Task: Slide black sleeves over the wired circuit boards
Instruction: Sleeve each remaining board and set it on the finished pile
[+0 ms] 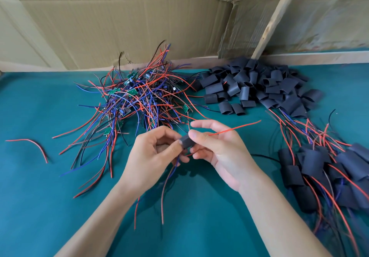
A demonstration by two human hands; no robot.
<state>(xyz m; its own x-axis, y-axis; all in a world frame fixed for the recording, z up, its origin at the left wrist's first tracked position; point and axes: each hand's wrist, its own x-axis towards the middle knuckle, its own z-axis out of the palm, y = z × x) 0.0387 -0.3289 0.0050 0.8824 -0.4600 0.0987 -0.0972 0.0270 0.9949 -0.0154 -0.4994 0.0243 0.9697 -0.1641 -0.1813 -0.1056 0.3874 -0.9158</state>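
My left hand (157, 149) and right hand (215, 147) pinched one black sleeve (187, 142); sleeved boards (319, 177) lower right, unsleeved tangle (135, 101) centre remained.

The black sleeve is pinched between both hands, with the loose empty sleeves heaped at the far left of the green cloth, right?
Not quite. The head view shows the loose empty sleeves heaped at the far right; the tangle of wired circuit boards lies left of them. The black sleeve is indeed pinched between the left hand and right hand.
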